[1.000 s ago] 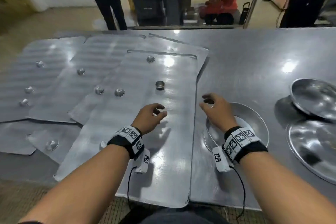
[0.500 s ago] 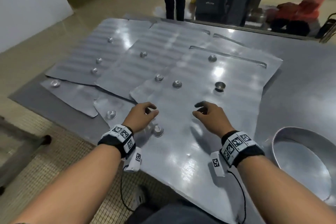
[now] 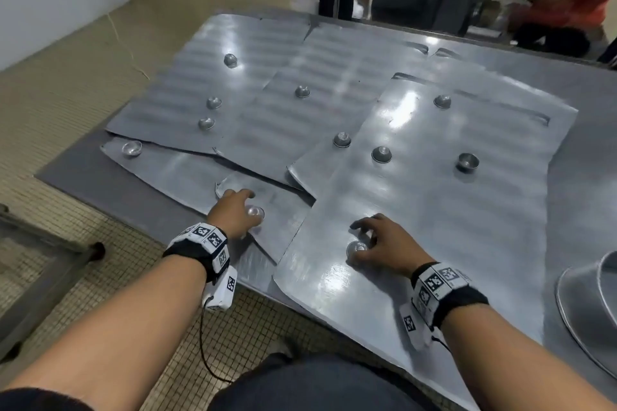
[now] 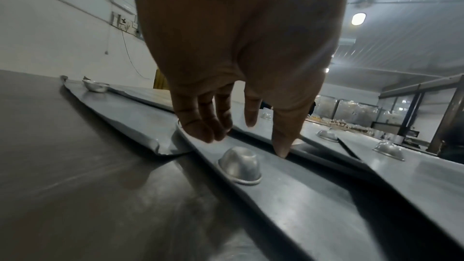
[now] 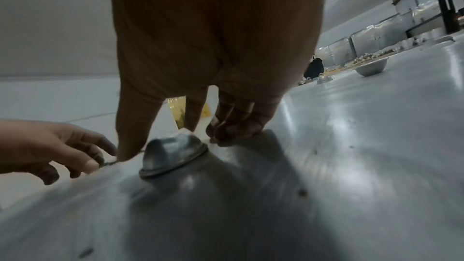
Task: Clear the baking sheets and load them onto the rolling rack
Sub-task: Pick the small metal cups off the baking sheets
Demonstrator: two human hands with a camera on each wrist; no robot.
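Left hand hovers spread over an inverted cup, holding nothing. Right hand has thumb and fingers around another cup on the nearest baking sheet.

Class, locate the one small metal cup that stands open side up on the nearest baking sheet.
In the head view, the upright cup stands toward the right of the nearest baking sheet, right of an upturned cup and beyond the right hand.

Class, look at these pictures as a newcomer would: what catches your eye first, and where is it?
Overlapping metal baking sheets cover the steel table, dotted with small metal cups, most upside down. Near the front edge, the left hand and right hand each reach over one cup.
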